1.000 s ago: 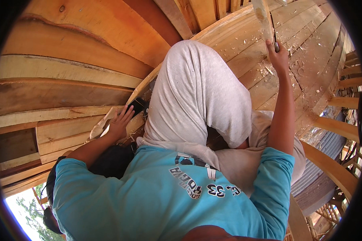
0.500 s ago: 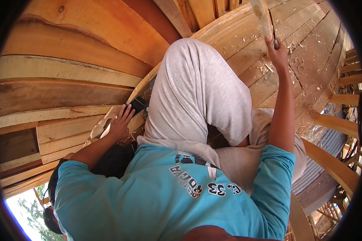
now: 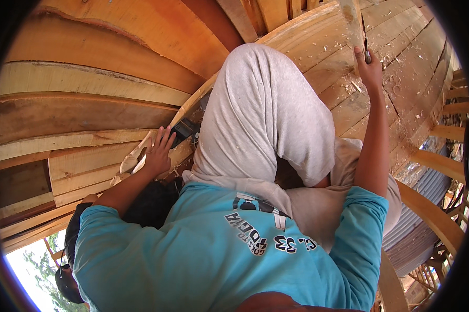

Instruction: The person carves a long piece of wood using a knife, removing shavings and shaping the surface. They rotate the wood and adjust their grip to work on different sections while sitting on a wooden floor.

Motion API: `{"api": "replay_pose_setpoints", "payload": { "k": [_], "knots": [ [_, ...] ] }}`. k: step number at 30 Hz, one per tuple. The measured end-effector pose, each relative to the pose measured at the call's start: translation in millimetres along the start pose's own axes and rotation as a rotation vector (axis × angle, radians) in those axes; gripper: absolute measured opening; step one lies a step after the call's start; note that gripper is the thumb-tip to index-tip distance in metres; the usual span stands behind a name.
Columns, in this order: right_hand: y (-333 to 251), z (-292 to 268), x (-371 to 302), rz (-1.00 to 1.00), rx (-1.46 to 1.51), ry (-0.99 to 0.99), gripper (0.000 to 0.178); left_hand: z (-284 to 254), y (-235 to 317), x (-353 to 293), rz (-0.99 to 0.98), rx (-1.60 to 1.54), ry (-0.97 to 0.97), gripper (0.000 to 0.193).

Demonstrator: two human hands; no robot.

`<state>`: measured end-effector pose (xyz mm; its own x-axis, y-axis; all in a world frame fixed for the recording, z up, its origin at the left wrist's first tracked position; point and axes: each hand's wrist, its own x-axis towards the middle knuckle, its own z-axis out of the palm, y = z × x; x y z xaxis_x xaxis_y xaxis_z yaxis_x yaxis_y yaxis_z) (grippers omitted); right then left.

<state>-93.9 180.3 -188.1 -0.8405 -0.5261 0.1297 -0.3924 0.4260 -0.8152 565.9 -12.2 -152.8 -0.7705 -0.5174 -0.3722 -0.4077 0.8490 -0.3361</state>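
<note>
Right hand (image 3: 371,68) gripped slim dark tool (image 3: 368,56) right of raised knee (image 3: 263,86)

The tool ran beside a pale wooden strip (image 3: 352,23), beyond the knee. Left of the knee, the left hand (image 3: 158,153) was loose, fingers splayed beside a black device (image 3: 183,132); contact was unclear. Wood shavings (image 3: 356,87) littered the planks (image 3: 345,118) right of the knee.

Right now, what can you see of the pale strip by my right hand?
The pale strip looks like wood: long, narrow, with brownish patches. It runs up out of view, leaning left, far end unseen. A slim dark tool shows along its right edge. The right hand is by its lower part; whether it touches is unclear.
</note>
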Motion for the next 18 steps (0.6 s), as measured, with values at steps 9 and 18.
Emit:
{"api": "replay_pose_setpoints", "payload": {
  "k": [9,18],
  "knots": [
    [0,0,-1,0.031,0.031,-0.025,0.067,-83,35,60,-0.242,-0.248,0.347,0.084],
    [-8,0,-9,0.117,0.129,-0.034,0.067,-292,151,206,0.241,-1.466,1.134,0.079]
  ]
}}
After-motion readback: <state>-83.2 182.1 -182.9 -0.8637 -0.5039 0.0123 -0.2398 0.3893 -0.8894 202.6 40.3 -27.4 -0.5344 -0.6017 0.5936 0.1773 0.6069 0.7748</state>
